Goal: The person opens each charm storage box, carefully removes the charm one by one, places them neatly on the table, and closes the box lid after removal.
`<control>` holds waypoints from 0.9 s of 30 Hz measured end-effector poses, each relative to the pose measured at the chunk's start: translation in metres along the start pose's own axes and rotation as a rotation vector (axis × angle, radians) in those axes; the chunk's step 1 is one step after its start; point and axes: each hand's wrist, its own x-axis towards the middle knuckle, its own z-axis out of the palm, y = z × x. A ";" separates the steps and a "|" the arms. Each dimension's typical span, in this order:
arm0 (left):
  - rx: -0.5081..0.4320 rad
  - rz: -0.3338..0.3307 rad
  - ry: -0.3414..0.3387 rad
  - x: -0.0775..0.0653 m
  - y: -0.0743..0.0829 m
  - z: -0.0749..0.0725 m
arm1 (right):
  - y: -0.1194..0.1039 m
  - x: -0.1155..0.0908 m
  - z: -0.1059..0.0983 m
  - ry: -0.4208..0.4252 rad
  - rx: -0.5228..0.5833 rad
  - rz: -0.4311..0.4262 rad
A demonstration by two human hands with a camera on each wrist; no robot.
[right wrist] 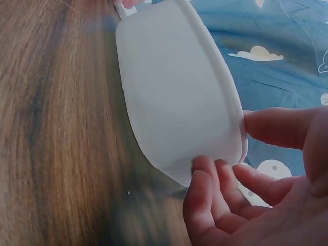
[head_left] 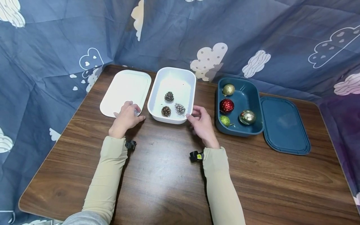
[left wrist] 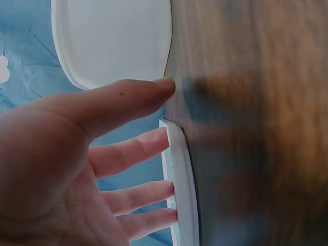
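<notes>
A white rectangular container [head_left: 152, 107] holds three pine cones: one upper brown cone [head_left: 169, 97], a lower brown cone [head_left: 166, 111] and a pale-tipped cone [head_left: 180, 108]. My right hand [head_left: 202, 123] grips its near right corner, thumb at the rim and fingers curled against the outer wall; the right wrist view shows the thumb [right wrist: 271, 128] at the rim. To the container's left, my left hand [head_left: 126, 118] lies over the near edge of a white lid [head_left: 126, 87]. In the left wrist view its extended fingers [left wrist: 136, 151] reach the lid's edge, with the thumb apart.
Right of the right hand stands a blue container [head_left: 239, 132] with a gold ball [head_left: 228, 90], a red ball [head_left: 226, 106], a green ball [head_left: 224, 120] and a shiny ball [head_left: 247, 117]. A blue lid [head_left: 285, 125] lies beside it. Cloud-patterned cloth [head_left: 168, 40] hangs behind the wooden table [head_left: 157, 175].
</notes>
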 end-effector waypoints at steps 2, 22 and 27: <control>-0.007 0.002 -0.004 0.000 -0.001 0.000 | 0.000 0.000 0.000 0.008 0.008 0.002; -0.051 0.065 0.034 -0.006 0.002 -0.012 | 0.003 0.002 0.002 0.010 0.047 0.003; -0.093 0.144 0.155 -0.009 0.009 -0.019 | 0.004 0.003 0.002 0.009 0.045 0.004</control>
